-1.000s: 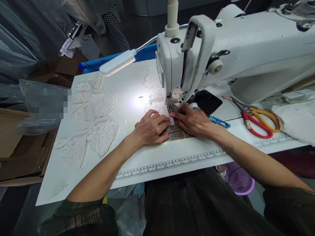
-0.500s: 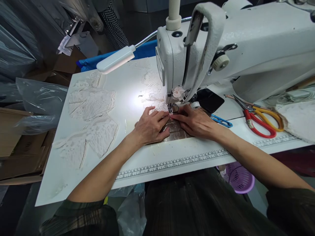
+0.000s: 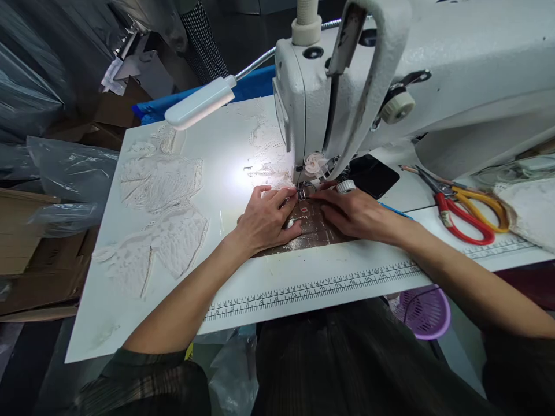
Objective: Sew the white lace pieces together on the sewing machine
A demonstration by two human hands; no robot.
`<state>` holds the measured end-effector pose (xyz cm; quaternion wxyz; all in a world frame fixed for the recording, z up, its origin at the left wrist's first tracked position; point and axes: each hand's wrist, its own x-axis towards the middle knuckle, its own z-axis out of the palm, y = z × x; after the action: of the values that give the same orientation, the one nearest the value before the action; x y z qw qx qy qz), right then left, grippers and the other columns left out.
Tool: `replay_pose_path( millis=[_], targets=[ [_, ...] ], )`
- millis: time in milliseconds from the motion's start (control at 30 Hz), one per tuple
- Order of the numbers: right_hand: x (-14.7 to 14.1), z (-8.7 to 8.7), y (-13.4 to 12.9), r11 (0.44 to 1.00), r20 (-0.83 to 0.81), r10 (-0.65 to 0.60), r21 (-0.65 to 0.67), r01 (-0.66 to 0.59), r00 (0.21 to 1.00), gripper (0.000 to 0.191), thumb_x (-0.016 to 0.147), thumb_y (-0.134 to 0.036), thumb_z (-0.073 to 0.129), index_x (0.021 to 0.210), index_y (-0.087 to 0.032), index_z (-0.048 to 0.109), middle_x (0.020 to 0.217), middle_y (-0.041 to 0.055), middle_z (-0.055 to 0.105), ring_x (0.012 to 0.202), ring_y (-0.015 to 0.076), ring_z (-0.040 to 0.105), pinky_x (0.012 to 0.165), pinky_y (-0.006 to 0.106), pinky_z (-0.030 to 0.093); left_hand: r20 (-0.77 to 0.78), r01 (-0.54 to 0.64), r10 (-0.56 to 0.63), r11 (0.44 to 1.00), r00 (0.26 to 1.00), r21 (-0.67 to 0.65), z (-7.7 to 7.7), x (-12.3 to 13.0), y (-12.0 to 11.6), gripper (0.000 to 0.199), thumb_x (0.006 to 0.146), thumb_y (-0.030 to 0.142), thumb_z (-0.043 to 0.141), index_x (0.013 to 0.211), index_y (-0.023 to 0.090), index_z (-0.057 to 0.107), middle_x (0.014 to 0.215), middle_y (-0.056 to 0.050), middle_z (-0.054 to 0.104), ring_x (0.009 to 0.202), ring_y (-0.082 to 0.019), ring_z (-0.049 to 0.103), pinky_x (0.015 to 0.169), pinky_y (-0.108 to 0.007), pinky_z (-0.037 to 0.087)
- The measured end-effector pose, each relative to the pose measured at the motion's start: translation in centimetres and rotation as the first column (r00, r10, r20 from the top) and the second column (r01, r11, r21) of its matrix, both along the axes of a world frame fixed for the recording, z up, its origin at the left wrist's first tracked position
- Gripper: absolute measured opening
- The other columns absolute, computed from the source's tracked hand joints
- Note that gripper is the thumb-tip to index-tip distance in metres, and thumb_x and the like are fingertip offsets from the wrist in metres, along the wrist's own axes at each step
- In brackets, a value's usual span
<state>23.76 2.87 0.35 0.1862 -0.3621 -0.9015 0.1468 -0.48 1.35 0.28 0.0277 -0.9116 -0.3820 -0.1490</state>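
Observation:
White lace fabric (image 3: 277, 175) lies at the presser foot (image 3: 306, 189) of a white sewing machine (image 3: 295, 104). The fingertips of my left hand (image 3: 266, 216) hold the lace down just left of the foot, its thumb apart on the shiny brown-grey plate (image 3: 312, 228). From the other side my right hand (image 3: 355, 211) reaches in. Its index finger stretches to the foot's right edge, the thumb a little apart below it, and I see no cloth between them. A small reddish mark shows on the plate between both hands. The needle tip cannot be made out.
Cut lace pieces (image 3: 162, 182) are spread on the table's left. A lamp (image 3: 202, 103) overhangs them. Right of the machine head are a black phone (image 3: 373, 176), red and yellow-handled scissors (image 3: 468, 214) and more white fabric (image 3: 531, 202). A purple basket (image 3: 427, 312) stands below the edge.
My right hand has shifted slightly right, away from my left hand, baring more of the plate. Less lace shows in front of the foot. The view has moved slightly.

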Motion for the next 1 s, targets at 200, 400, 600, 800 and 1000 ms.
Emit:
replay_pose_path(
  millis=[200, 400, 600, 800, 1000],
  targets=[
    [-0.2, 0.2, 1.9, 0.962, -0.156, -0.202, -0.216, 0.166, 0.967, 0.042, 0.102, -0.036, 0.033, 0.081, -0.016, 0.063, 0.082, 0.0091, 0.064, 0.071, 0.02, 0.059, 0.067, 0.034, 0.049, -0.001, -0.043, 0.043, 0.999, 0.999, -0.033, -0.2, 0.0, 0.1, 0.045, 0.091, 0.042, 0.051, 0.126, 0.015, 0.06, 0.132, -0.014, 0.062, 0.112, -0.029, 0.063, 0.101, -0.053, 0.04],
    [-0.5, -0.7, 0.5, 0.976, -0.214, -0.204, -0.123, 0.181, 0.955, 0.036, 0.099, -0.047, 0.043, 0.105, -0.016, 0.061, 0.115, 0.0153, 0.059, 0.098, 0.0252, 0.059, 0.087, 0.04, 0.052, 0.033, -0.048, 0.049, 0.998, 0.998, -0.042, -0.6, -0.1, 0.0, 0.047, 0.092, 0.043, 0.05, 0.128, 0.014, 0.055, 0.134, -0.015, 0.06, 0.115, -0.029, 0.06, 0.097, -0.052, 0.04],
    [-0.3, -1.7, -0.4, 0.984, -0.189, -0.177, -0.049, 0.171, 0.966, 0.032, 0.097, -0.028, 0.043, 0.122, -0.015, 0.057, 0.123, 0.0181, 0.053, 0.106, 0.0271, 0.059, 0.096, 0.047, 0.051, 0.082, -0.05, 0.056, 0.997, 0.995, -0.064, -0.8, -0.2, 0.2, 0.052, 0.091, 0.045, 0.051, 0.135, 0.017, 0.047, 0.136, -0.017, 0.055, 0.116, -0.03, 0.057, 0.096, -0.053, 0.039],
    [0.1, -2.4, -0.8, 0.99, -0.154, -0.129, 0.027, 0.135, 0.98, 0.035, 0.097, -0.031, 0.042, 0.122, -0.013, 0.059, 0.12, 0.0198, 0.056, 0.104, 0.0313, 0.061, 0.095, 0.05, 0.051, 0.117, -0.166, 0.176, 0.982, 0.978, -0.091, -0.8, 0.4, -0.8, 0.071, 0.091, 0.051, 0.05, 0.147, 0.012, 0.03, 0.15, -0.025, 0.039, 0.138, -0.037, 0.039, 0.109, -0.059, 0.029],
    [0.7, -5.1, 0.2, 0.98, -0.173, -0.05, 0.181, 0.082, 0.984, 0.046, 0.093, -0.042, 0.038, 0.137, -0.033, 0.051, 0.123, 0.0178, 0.054, 0.105, 0.039, 0.058, 0.086, 0.059, 0.048, 0.114, -0.227, 0.241, 0.965, 0.964, -0.129, -0.9, 0.7, -1.2, 0.081, 0.094, 0.061, 0.038, 0.154, 0.009, 0.019, 0.16, -0.021, 0.029, 0.151, -0.031, 0.021, 0.116, -0.057, 0.024]
  ],
)
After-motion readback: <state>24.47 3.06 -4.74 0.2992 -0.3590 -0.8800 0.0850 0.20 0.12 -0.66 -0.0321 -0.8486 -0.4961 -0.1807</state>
